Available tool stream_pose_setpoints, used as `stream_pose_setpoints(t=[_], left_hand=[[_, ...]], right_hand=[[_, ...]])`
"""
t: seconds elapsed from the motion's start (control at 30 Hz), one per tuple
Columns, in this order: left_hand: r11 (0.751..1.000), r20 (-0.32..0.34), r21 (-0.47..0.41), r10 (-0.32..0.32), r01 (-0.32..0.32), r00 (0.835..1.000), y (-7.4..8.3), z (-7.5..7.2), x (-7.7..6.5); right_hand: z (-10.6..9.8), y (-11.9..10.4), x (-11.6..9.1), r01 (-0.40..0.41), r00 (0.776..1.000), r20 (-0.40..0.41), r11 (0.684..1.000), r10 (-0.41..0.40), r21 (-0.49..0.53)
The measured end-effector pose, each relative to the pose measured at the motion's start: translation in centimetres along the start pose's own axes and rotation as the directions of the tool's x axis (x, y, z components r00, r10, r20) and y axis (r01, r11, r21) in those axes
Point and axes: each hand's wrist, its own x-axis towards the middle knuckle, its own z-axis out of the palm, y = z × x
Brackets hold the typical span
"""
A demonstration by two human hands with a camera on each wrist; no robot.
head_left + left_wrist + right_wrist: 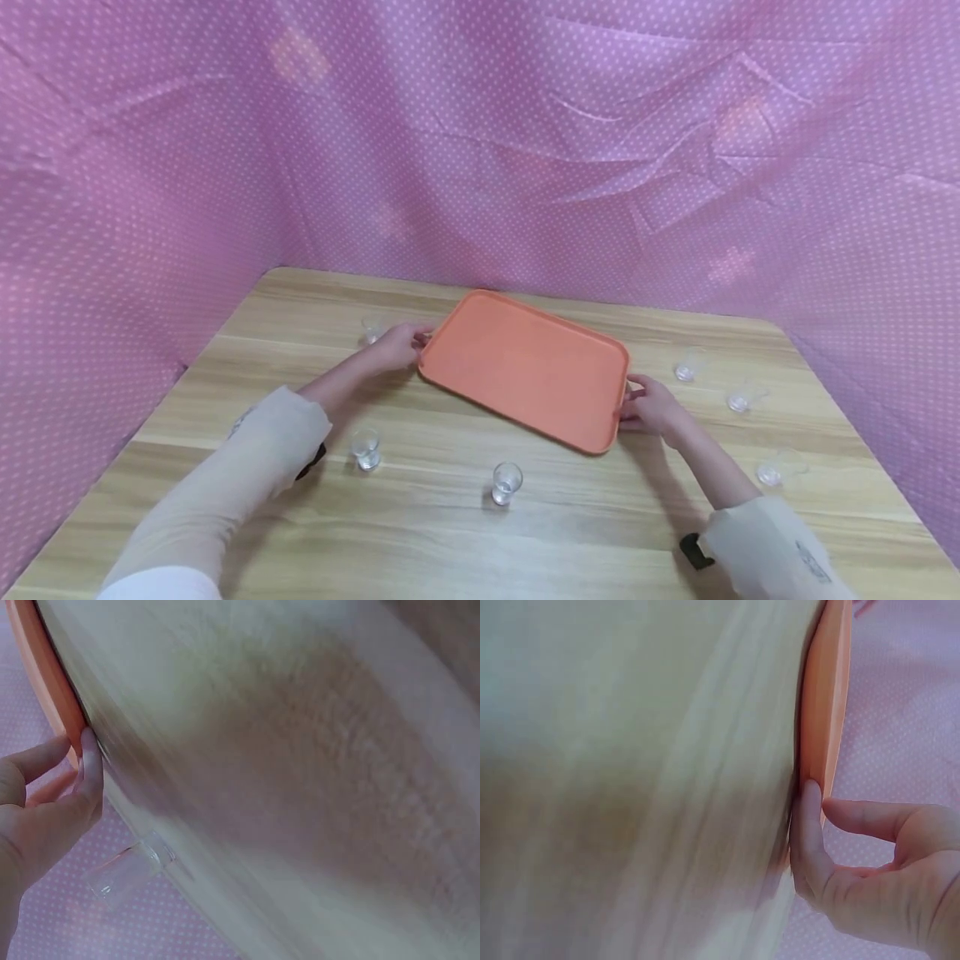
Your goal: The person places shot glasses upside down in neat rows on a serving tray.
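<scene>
Pinching opposite ends of an orange, rectangular, plastic-looking tray (525,367), left hand (399,346) and right hand (651,407) are holding it near the far side of a pale wooden table (420,537); apparently positioning it, next move probably calling for level, even guidance.

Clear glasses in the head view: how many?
6: one glass beside the left hand; two glasses on the near side of the tray; three glasses right of the right hand. More may be hidden.
</scene>
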Motion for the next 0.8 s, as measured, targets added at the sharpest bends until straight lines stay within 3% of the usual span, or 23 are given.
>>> stream_pose_setpoints(t=[0.17,0.3,0.5,0.67,0.8], left_hand=[[0.992,0.064,-0.128,-0.014,0.022,0.998,-0.3,-0.2,-0.5],[0.978,0.082,-0.189,-0.077,0.091,0.994,-0.2,-0.3,-0.9],[0.914,0.137,-0.346,-0.173,0.211,0.975,-0.1,-0.2,-1.1],[0.894,0.190,-0.381,-0.176,0.237,0.966,-0.1,-0.2,-1.4],[0.877,0.248,-0.396,-0.183,0.272,0.951,0.2,-0.4,-1.8]], right_hand=[[-1.1,0.2,1.3,0.008,1.000,0.016,1.000,-0.007,-0.003],[-2.2,1.1,3.0,-0.021,0.999,0.032,1.000,0.020,0.016],[-3.4,1.6,4.6,-0.047,0.998,0.047,0.997,0.044,0.067],[-3.7,1.2,4.9,-0.062,0.996,0.077,0.993,0.054,0.103],[-3.9,1.1,5.4,-0.086,0.994,0.074,0.994,0.082,0.060]])
